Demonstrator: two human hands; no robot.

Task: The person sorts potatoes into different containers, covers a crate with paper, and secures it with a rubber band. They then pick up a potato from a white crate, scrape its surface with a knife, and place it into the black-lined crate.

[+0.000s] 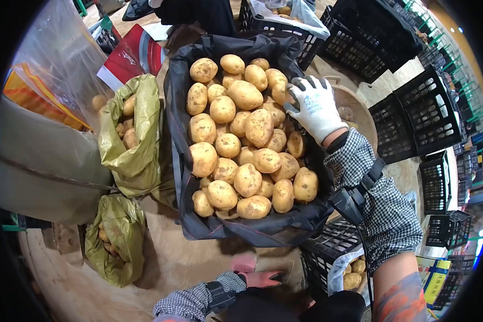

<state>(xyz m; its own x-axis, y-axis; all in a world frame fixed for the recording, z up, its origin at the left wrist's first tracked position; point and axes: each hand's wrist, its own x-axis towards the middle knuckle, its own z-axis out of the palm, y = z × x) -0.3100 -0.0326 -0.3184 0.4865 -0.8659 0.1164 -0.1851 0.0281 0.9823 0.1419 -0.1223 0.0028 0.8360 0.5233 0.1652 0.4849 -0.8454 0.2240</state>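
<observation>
Many yellow potatoes (245, 95), some with brown patches, are heaped in a crate lined with dark cloth (209, 228). My right hand (315, 109), in a white glove with grey fingertips, is at the upper right of the heap. Its fingers and thumb curve around a potato (288, 95) at the edge; the palm side is hidden. Below the crate, my left hand (260, 279) wears a pink glove with dark fingertips. It hangs low by my legs, fingers stretched out, with nothing visible in it.
Two yellow-green sacks (129, 177) of potatoes stand left of the crate, beside a grey padded bulk (48, 161). A round tub (359, 107) is behind my right hand. Black plastic crates (418, 112) line the right side. A lined crate with potatoes (354, 273) sits lower right.
</observation>
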